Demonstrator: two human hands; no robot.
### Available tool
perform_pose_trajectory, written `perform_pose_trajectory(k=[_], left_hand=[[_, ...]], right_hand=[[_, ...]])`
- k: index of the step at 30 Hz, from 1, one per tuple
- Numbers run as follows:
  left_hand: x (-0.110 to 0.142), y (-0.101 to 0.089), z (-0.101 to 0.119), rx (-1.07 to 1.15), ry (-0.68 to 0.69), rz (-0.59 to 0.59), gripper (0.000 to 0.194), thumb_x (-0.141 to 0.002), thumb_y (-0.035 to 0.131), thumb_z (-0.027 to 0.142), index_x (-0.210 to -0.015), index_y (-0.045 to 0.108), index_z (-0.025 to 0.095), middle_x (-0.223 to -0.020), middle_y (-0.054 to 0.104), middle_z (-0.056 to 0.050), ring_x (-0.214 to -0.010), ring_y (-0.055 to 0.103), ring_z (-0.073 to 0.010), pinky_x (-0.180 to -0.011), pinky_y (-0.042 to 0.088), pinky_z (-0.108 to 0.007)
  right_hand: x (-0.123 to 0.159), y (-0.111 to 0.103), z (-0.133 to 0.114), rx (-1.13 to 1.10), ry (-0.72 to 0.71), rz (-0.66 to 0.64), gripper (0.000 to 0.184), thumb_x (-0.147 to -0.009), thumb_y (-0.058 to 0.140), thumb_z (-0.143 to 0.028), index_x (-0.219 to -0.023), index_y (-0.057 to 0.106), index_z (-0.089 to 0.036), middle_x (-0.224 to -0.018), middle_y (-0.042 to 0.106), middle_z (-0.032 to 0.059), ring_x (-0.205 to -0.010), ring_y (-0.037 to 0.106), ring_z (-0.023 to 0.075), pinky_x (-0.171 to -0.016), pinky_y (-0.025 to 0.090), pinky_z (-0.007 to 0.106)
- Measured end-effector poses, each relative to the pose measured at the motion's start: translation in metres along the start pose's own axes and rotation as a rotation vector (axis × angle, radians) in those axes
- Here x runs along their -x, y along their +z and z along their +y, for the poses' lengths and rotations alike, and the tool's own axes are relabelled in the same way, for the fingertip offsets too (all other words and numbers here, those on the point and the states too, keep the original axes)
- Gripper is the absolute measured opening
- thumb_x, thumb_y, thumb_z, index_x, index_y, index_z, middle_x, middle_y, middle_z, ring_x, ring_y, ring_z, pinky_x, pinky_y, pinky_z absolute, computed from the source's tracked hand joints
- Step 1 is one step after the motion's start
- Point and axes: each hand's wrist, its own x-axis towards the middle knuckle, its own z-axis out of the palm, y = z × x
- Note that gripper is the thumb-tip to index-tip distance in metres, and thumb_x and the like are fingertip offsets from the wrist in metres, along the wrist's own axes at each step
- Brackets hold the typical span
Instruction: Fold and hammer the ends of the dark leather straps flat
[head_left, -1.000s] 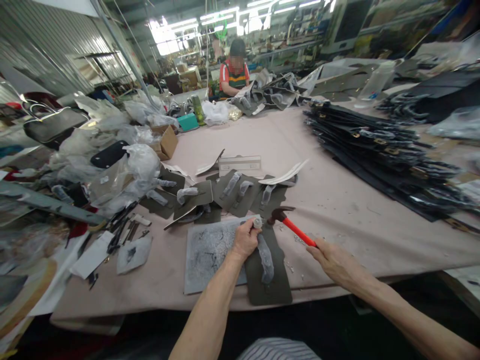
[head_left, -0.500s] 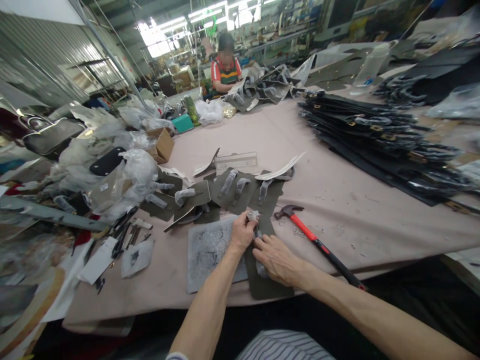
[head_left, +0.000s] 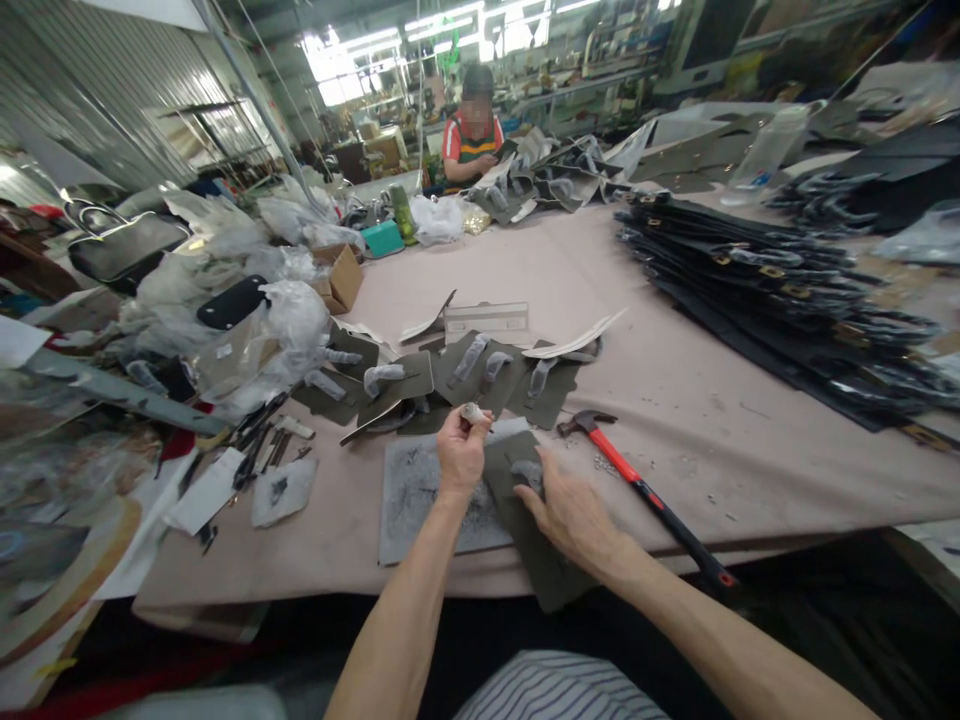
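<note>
My left hand [head_left: 461, 455] is closed on a small whitish cylindrical piece [head_left: 472, 412], its round end showing above the fingers. Below that hand lies a grey speckled slab [head_left: 412, 500]. A dark olive panel [head_left: 551, 570] overlaps the slab's right side and reaches past the table's front edge. On the panel sits a handle wrapped in clear plastic [head_left: 527, 470]. My right hand [head_left: 577, 510] rests over the panel's right side, thumb and fingers apart beside the handle. Just to the right lies a claw hammer [head_left: 619, 460] with a red and black grip.
Several olive panels with wrapped handles [head_left: 472, 365] lie beyond the slab. Black pieces [head_left: 750, 290] are stacked at right. Hand tools [head_left: 274, 450], plastic bags [head_left: 289, 320] and a cardboard box [head_left: 341, 280] occupy the left. Another person [head_left: 472, 140] sits across the table [head_left: 675, 400].
My hands have moved apart. The left has shifted left and up with the whitish piece, away from the panel. My right hand's fingers have spread, and the panel has turned, uncovering its handle.
</note>
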Motion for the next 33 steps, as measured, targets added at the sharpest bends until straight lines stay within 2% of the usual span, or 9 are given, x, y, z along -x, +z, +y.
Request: perform_pose_trajectory(k=[5,9,13,16,20,23,26,29,33], left_hand=[[0.015,0.007,-0.038,0.021,-0.1,-0.087,0.026,-0.079,0.076,0.03,-0.097,0.066,0.016,-0.09,0.077,-0.007,-0.083,0.074,-0.019,-0.081,0.059,-0.031],[0.021,0.004,-0.043,-0.038,-0.113,-0.197,0.018,-0.082,0.072,0.027,-0.096,0.067,0.017,-0.094,0.078,-0.007,-0.087,0.074,-0.0196,-0.082,0.059,-0.031],[0.025,0.0,-0.045,-0.138,-0.102,-0.29,0.014,-0.086,0.068,0.027,-0.097,0.068,0.017,-0.095,0.078,-0.008,-0.089,0.074,-0.0201,-0.083,0.058,-0.031],[0.026,-0.001,-0.049,-0.133,-0.1,-0.296,0.014,-0.088,0.067,0.026,-0.098,0.067,0.017,-0.095,0.078,-0.008,-0.089,0.074,-0.0206,-0.084,0.058,-0.032],[0.024,-0.003,-0.055,-0.129,-0.087,-0.305,0.012,-0.089,0.065,0.025,-0.098,0.068,0.017,-0.093,0.077,-0.008,-0.088,0.074,-0.0206,-0.085,0.059,-0.033],[0.024,-0.004,-0.058,-0.164,-0.069,-0.315,0.011,-0.089,0.065,0.023,-0.098,0.068,0.018,-0.093,0.078,-0.008,-0.089,0.074,-0.0208,-0.086,0.059,-0.033],[0.026,-0.003,-0.061,-0.226,-0.037,-0.309,0.011,-0.088,0.064,0.02,-0.099,0.068,0.019,-0.094,0.078,-0.007,-0.089,0.074,-0.0206,-0.085,0.059,-0.033],[0.031,0.0,-0.058,-0.307,0.017,-0.278,0.014,-0.086,0.065,0.017,-0.099,0.068,0.02,-0.094,0.078,-0.005,-0.087,0.074,-0.0205,-0.081,0.058,-0.032],[0.039,0.002,-0.049,-0.429,0.15,-0.264,0.017,-0.085,0.064,0.013,-0.1,0.068,0.021,-0.092,0.077,-0.004,-0.084,0.073,-0.0204,-0.079,0.056,-0.031]], right_hand=[[0.002,0.024,-0.004,-0.096,0.084,-0.031,0.057,-0.104,0.035,-0.047,-0.151,0.039,-0.015,-0.098,0.076,0.0165,-0.088,0.074,0.0314,-0.072,0.049,0.037],[0.004,0.031,-0.01,-0.215,0.139,-0.012,0.057,-0.103,0.037,-0.05,-0.148,0.042,-0.016,-0.097,0.076,0.0152,-0.087,0.074,0.0308,-0.072,0.049,0.037],[0.009,0.034,-0.004,-0.333,0.052,0.02,0.061,-0.098,0.047,-0.053,-0.146,0.044,-0.015,-0.114,0.072,0.016,-0.1,0.07,0.0301,-0.081,0.05,0.037],[0.009,0.028,0.023,-0.337,0.059,0.155,0.057,-0.098,0.043,-0.055,-0.139,0.05,-0.015,-0.117,0.068,0.0149,-0.099,0.067,0.0271,-0.082,0.05,0.037],[0.006,0.017,0.084,-0.021,0.188,0.331,0.052,-0.099,0.041,-0.05,-0.129,0.057,-0.009,-0.11,0.063,0.0189,-0.099,0.062,0.0307,-0.08,0.047,0.039],[0.006,0.016,0.125,0.193,0.237,0.223,0.047,-0.098,0.044,-0.046,-0.12,0.06,-0.009,-0.103,0.062,0.0199,-0.094,0.061,0.0326,-0.075,0.045,0.04],[0.007,0.019,0.147,0.187,0.284,0.072,0.034,-0.097,0.045,-0.04,-0.106,0.061,-0.012,-0.095,0.062,0.0163,-0.081,0.062,0.0282,-0.066,0.041,0.035],[0.005,0.017,0.146,-0.114,0.332,-0.053,0.02,-0.091,0.05,-0.036,-0.087,0.056,-0.018,-0.079,0.061,0.008,-0.069,0.058,0.0214,-0.059,0.039,0.031],[0.003,0.002,0.12,-0.945,0.415,-0.317,0.012,-0.085,0.047,-0.034,-0.079,0.044,-0.023,-0.065,0.052,-0.0016,-0.052,0.048,0.0135,-0.05,0.04,0.026]])
